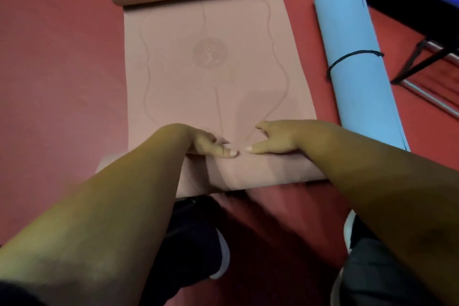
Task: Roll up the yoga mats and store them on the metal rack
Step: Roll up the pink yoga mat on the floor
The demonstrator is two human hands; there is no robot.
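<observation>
A pink yoga mat (206, 67) lies on the red floor, curled into a roll at its far end and rolled up at its near end. My left hand (211, 144) and my right hand (275, 139) rest side by side on top of the near roll, thumbs almost touching, fingers reaching over its far side. A blue yoga mat (352, 57) lies rolled to the right, bound by a black cord round its middle.
Metal bars with black straps (427, 57) stand at the right edge, under a blue surface at the top right. My dark shoes (198, 243) are on the red floor (62, 69) just behind the near roll.
</observation>
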